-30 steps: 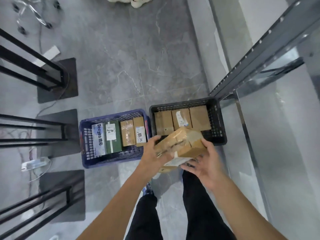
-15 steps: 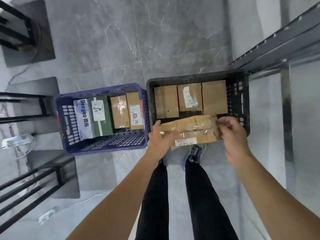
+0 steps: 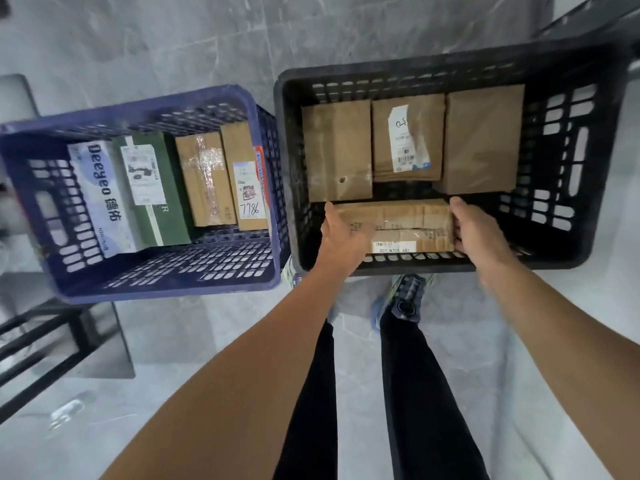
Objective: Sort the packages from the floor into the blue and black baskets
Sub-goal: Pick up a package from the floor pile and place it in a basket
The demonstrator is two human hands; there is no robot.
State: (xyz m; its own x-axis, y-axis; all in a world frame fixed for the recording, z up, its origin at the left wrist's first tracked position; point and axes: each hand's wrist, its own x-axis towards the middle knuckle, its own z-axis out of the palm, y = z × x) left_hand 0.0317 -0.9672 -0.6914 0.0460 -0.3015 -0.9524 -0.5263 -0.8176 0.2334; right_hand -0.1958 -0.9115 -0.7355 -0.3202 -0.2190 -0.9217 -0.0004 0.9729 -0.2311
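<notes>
A taped brown cardboard package (image 3: 398,225) with a white label lies crosswise inside the black basket (image 3: 581,244), in its near part. My left hand (image 3: 341,237) grips its left end and my right hand (image 3: 479,230) grips its right end. Behind it three brown packages (image 3: 337,150) stand side by side in a row, the middle one bearing a white label. The blue basket (image 3: 156,285) to the left holds several packages: a white "Deeyeo" box (image 3: 100,195), a green box (image 3: 152,181) and brown ones (image 3: 204,178).
Both baskets stand side by side, almost touching, on a grey marbled floor. Black metal rack legs (image 3: 45,344) stand at the lower left. A metal shelf frame (image 3: 588,15) shows at the top right. My legs and shoes (image 3: 401,299) are just in front of the black basket.
Both hands have lowered the taped package from above the black basket's near rim down into the basket. The view has moved closer to the baskets.
</notes>
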